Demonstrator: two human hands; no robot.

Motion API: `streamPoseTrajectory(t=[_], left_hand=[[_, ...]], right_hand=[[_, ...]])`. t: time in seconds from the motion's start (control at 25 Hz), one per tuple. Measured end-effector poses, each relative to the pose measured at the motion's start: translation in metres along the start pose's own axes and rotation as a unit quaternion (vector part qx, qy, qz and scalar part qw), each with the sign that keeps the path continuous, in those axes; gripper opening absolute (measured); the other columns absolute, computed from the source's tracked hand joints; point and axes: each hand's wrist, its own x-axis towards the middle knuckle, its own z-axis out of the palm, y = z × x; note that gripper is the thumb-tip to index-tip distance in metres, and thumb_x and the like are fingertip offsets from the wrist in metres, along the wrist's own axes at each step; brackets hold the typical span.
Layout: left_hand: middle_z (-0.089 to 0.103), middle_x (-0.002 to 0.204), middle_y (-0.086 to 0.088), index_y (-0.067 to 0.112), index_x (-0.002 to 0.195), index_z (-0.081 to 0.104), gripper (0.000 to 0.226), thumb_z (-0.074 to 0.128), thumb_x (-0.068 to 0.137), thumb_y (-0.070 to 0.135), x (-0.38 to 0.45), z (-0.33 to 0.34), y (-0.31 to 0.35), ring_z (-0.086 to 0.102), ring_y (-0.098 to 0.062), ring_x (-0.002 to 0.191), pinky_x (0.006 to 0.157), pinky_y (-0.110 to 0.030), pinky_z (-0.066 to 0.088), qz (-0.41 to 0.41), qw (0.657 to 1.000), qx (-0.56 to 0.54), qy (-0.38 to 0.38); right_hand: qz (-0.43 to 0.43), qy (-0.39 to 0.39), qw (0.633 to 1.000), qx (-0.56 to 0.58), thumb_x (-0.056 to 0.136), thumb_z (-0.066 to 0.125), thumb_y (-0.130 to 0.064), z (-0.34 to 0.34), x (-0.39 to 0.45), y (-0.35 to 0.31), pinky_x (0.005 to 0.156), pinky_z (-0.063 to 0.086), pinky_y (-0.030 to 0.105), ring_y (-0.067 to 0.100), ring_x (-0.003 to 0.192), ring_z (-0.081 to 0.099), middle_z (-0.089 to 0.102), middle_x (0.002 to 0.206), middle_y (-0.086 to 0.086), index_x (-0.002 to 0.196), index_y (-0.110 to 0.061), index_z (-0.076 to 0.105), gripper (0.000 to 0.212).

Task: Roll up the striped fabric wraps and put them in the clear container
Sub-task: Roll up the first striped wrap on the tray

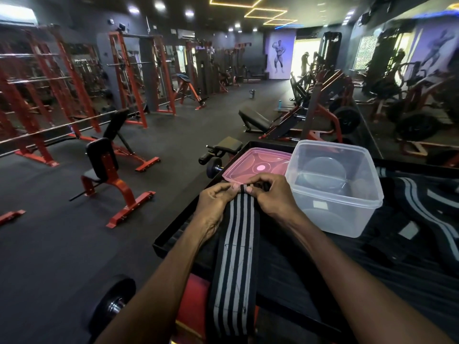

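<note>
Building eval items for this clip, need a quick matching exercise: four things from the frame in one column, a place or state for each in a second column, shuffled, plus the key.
Column 1
1. clear container
2. pink lid
3. striped wrap
4. second wrap

Column 2
A. pinched at its far end by the left hand and right hand
B. lying loose to the right of the container
C. open, no wrap inside
D. flat on the black tray, left of the container

Pairs: 1-C, 2-D, 3-A, 4-B
</note>
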Motion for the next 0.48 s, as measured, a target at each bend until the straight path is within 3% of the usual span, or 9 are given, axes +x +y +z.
streamPoseTrajectory(t=[0.12, 0.24, 0.36, 0.48], left_hand=[[0.075, 0.093, -0.016, 0.004, 0.099, 0.073, 0.013, 0.071, 0.086, 0.004, -0.0006, -0.002, 0.0, 0.071, -0.022, 0.087, 0.091, -0.038, 0.056, 0.033, 0.998, 0.053, 0.021], [0.075, 0.085, -0.01, 0.007, 0.09, 0.072, 0.012, 0.07, 0.084, -0.004, 0.0003, -0.0035, 0.0016, 0.069, -0.02, 0.083, 0.089, -0.037, 0.055, 0.045, 0.998, 0.036, 0.034], [0.071, 0.085, -0.012, 0.002, 0.09, 0.071, 0.004, 0.069, 0.086, 0.001, -0.001, -0.0013, 0.0031, 0.065, -0.021, 0.082, 0.087, -0.038, 0.054, 0.019, 0.999, -0.01, 0.028], [0.071, 0.088, -0.012, 0.002, 0.093, 0.071, 0.007, 0.068, 0.087, 0.001, -0.0015, -0.0019, 0.0022, 0.066, -0.018, 0.082, 0.086, -0.034, 0.054, 0.032, 0.999, 0.008, 0.027]], right_hand=[[-0.003, -0.015, 1.0, 0.011, 0.085, 0.075, -0.008, -0.0002, -0.0027, -0.0011, 0.076, 0.048, 0.02, 0.001, 0.081, 0.063, 0.067, 0.085, -0.016, 0.083, -0.029, 0.072, 0.021], [0.009, -0.033, 0.999, 0.036, 0.086, 0.075, -0.011, 0.002, -0.0036, -0.0016, 0.073, 0.055, 0.031, 0.01, 0.085, 0.066, 0.068, 0.088, -0.014, 0.082, -0.035, 0.069, 0.025], [-0.012, -0.021, 0.998, 0.052, 0.08, 0.077, -0.002, 0.0026, -0.0021, -0.0005, 0.09, 0.054, 0.03, 0.011, 0.092, 0.069, 0.074, 0.089, -0.011, 0.079, -0.033, 0.073, 0.031], [-0.002, -0.024, 0.998, 0.064, 0.078, 0.077, 0.001, 0.0041, -0.0046, -0.0009, 0.086, 0.053, 0.025, 0.006, 0.087, 0.07, 0.074, 0.087, -0.009, 0.077, -0.03, 0.074, 0.031]])
